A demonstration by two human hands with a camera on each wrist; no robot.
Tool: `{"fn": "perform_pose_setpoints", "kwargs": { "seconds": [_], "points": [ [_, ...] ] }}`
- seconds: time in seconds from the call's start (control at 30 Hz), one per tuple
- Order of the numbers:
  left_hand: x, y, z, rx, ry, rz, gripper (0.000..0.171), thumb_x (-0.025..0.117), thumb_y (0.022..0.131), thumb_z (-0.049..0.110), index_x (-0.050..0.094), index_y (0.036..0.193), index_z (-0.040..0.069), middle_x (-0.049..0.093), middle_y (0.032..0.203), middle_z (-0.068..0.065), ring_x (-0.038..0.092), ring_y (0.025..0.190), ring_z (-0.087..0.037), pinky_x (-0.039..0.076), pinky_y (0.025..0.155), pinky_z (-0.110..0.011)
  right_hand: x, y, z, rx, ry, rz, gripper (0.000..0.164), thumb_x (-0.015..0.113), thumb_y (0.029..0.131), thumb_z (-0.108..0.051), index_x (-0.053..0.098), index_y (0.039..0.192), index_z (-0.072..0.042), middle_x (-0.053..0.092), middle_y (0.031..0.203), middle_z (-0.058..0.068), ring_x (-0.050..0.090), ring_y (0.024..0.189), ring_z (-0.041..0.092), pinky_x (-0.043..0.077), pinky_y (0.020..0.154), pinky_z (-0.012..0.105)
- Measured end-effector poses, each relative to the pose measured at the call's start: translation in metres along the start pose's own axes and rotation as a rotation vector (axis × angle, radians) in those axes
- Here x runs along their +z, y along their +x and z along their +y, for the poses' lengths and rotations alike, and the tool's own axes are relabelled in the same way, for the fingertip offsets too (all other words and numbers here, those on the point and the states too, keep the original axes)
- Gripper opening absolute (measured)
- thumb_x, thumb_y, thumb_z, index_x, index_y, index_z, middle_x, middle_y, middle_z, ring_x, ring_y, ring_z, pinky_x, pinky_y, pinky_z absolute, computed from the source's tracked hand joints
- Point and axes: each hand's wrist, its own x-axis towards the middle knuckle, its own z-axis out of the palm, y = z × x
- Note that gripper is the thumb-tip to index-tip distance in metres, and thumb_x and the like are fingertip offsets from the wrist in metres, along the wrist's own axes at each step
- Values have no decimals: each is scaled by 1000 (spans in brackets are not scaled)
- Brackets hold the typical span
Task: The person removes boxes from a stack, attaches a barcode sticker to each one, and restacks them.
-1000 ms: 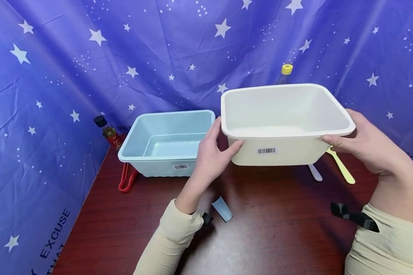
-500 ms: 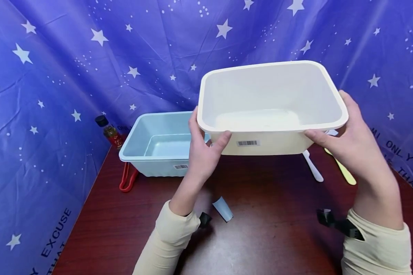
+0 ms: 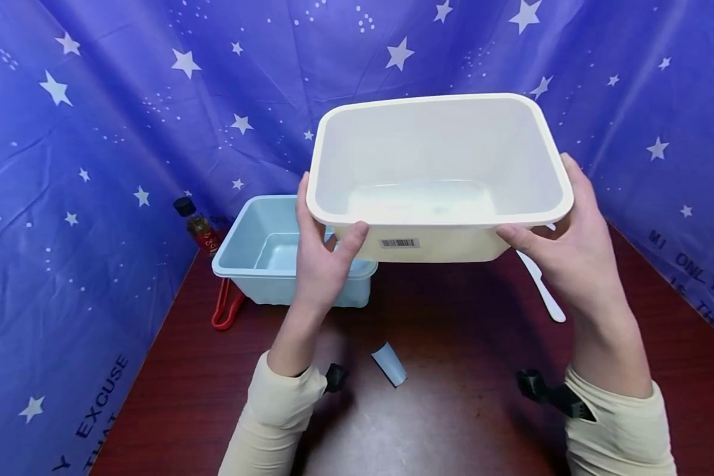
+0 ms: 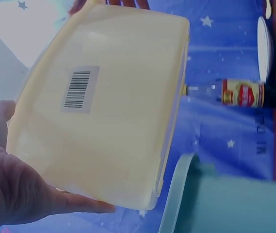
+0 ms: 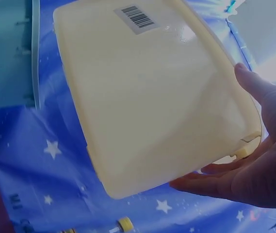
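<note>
A white plastic bin (image 3: 434, 158) with a barcode label hangs above the table between both hands, its opening tilted toward the head camera. My left hand (image 3: 324, 264) grips its left end, thumb on the front just under the rim. At the right end my right hand (image 3: 571, 254) grips it the same way, fingers round the side. Both wrist views show the bin's barcode side, with the left hand (image 4: 11, 184) and right hand (image 5: 264, 150) on its ends. A light blue bin (image 3: 262, 284) stands on the table behind my left hand, partly covered.
Red tongs-like handles (image 3: 229, 311) stick out from under the blue bin's left end. A black-capped bottle (image 3: 199, 228) stands behind. On the table lie a curved pale blue piece (image 3: 389, 365) and a white-handled utensil (image 3: 544, 291). The left wrist view shows another labelled bottle (image 4: 244, 92).
Both hands have raised the white bin and carried it left, in front of part of the blue bin. Its opening now faces the head camera more. The grip looks the same.
</note>
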Motion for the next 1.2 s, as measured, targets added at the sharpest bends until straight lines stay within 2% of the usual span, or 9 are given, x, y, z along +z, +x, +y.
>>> {"fn": "perform_pose_setpoints", "kwargs": {
  "seconds": [0.17,0.3,0.43,0.6,0.77,0.87,1.03,1.2],
  "points": [
    [-23,2,-1,25,6,16,97,72,91,27,7,162,19,31,157,-15,35,141,-37,53,95,-48,19,5,8,-21,27,-63,83,73,77,19,41,149,-6,53,129,21,57,110,29,56,79,25],
    [-42,4,-1,58,42,23,98,74,90,39,11,162,17,34,155,-18,37,139,-38,51,97,-50,33,9,16,-44,43,-124,83,73,79,16,38,151,-7,50,134,22,55,114,31,54,85,27],
    [-59,5,-2,78,69,34,101,75,89,47,12,161,14,36,154,-19,37,140,-38,41,107,-54,45,12,21,-38,23,-162,83,73,83,11,35,154,-9,49,137,22,56,115,31,53,89,26],
    [-80,5,-3,77,86,66,109,77,85,54,11,161,12,33,157,-14,32,144,-32,25,116,-56,59,14,27,-8,11,-203,85,69,88,8,29,159,-15,47,143,19,57,119,29,51,94,26],
    [-98,5,-5,85,80,72,110,78,84,53,12,160,10,30,159,-14,29,145,-33,20,118,-55,73,17,33,15,11,-216,86,67,90,7,25,161,-17,44,149,17,52,128,30,47,100,26],
    [-108,6,-6,82,54,84,107,80,84,49,15,159,11,32,158,-14,31,144,-34,23,118,-53,82,19,37,26,7,-220,86,68,91,4,23,161,-18,44,150,15,50,130,31,45,103,28],
    [-126,9,-5,114,27,64,91,77,89,36,22,158,13,35,155,-21,36,136,-46,37,110,-53,96,21,43,30,23,-236,88,69,92,1,20,162,-17,41,154,12,46,135,30,40,109,39],
    [-141,9,-3,75,-29,80,83,72,90,23,23,157,14,35,152,-24,39,131,-48,50,99,-44,109,21,49,32,17,-243,90,69,91,2,17,163,-17,37,158,5,41,140,25,34,113,49]
  ]
}}
